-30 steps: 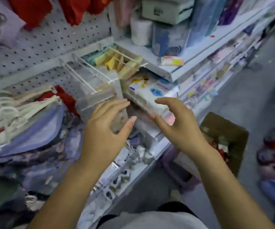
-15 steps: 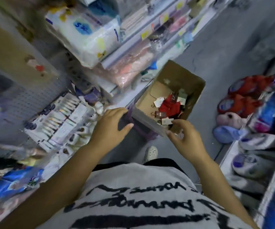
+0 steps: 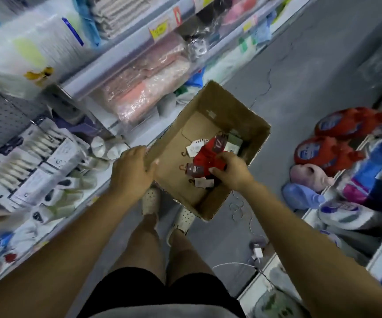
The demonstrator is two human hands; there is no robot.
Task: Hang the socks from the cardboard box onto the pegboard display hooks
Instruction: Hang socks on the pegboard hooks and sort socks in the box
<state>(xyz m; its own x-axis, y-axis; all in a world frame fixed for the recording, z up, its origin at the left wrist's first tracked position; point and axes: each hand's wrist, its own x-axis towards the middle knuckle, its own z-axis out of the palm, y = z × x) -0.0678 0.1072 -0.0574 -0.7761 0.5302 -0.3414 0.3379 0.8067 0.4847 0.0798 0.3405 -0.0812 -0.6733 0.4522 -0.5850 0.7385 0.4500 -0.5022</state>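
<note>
An open cardboard box (image 3: 231, 106) sits on the grey floor in front of my feet. At its bottom lie several pairs of socks with card tags and small hooks, among them red socks (image 3: 205, 157) and a greenish pair (image 3: 233, 143). My right hand (image 3: 231, 172) is inside the box, its fingers curled round the red socks. My left hand (image 3: 132, 171) grips the box's left wall, thumb inside the rim. A strip of grey pegboard (image 3: 0, 118) shows at the far left, its hooks out of view.
Shelves of packaged goods (image 3: 144, 88) run along the left, close to the box. Plush slippers (image 3: 346, 125) are lined up on low shelving at the right. A charger and cable (image 3: 257, 251) lie on the floor by my white shoes (image 3: 151, 200).
My view swung from the pegboard and shelves down to the box on the floor. Both hands dropped; the left took the box wall and the right reached in and closed on the red socks.
</note>
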